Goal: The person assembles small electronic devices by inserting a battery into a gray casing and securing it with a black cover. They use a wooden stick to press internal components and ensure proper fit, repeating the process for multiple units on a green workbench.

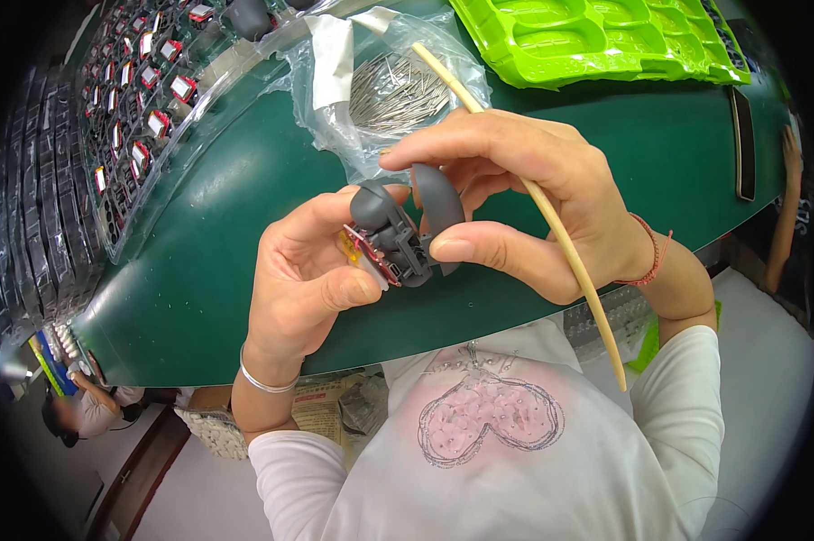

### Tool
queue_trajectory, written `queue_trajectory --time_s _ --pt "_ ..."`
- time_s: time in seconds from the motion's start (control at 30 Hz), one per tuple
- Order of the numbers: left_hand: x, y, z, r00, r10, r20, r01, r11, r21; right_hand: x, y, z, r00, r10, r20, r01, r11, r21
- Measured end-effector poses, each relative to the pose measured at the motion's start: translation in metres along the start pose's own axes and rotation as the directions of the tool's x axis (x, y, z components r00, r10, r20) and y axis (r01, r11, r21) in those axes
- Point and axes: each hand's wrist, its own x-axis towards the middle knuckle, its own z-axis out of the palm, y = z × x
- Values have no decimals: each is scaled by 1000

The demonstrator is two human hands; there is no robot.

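My left hand [294, 270] is closed around a small dark grey plastic assembly [396, 236]; a red circuit board edge and a bit of yellow show on its side. Between the thumb and fingers of my right hand [542, 194] is a curved, smooth grey shell piece [438, 200]. The shell sits right beside the assembly; whether they touch, I cannot tell. A long pale wooden stick [565, 236] also runs through my right hand, passing under the fingers and over the base of the thumb. Both hands are above the green table [515, 307].
Behind my hands lies a clear plastic bag [321, 135] with many thin metal pins [398, 95]. A bright green moulded tray [596, 41] stands at the back right, near a dark flat phone-like object [743, 144]. Black trays of similar parts [145, 117] fill the left.
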Motion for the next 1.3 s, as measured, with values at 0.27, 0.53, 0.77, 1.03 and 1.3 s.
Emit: queue_trajectory --time_s 0.27,0.53,0.77,1.03,1.3 --pt "1 -1 2 999 2 -37 -2 1000 7 -1 -1 -1 1000 -25 1 25 999 -35" --pt "0 0 5 997 1 -78 1 1000 16 0 0 -1 997 -73 2 73 996 -53" --pt "-1 -3 2 993 36 -113 -28 997 72 2 10 2 991 -137 -8 136 989 -52" --pt "-1 -5 -4 979 202 -17 -192 952 237 0 13 10 995 -94 -22 96 992 84" --pt "4 -2 13 898 441 -18 -354 745 565 2 3 9 993 99 63 -113 954 276"
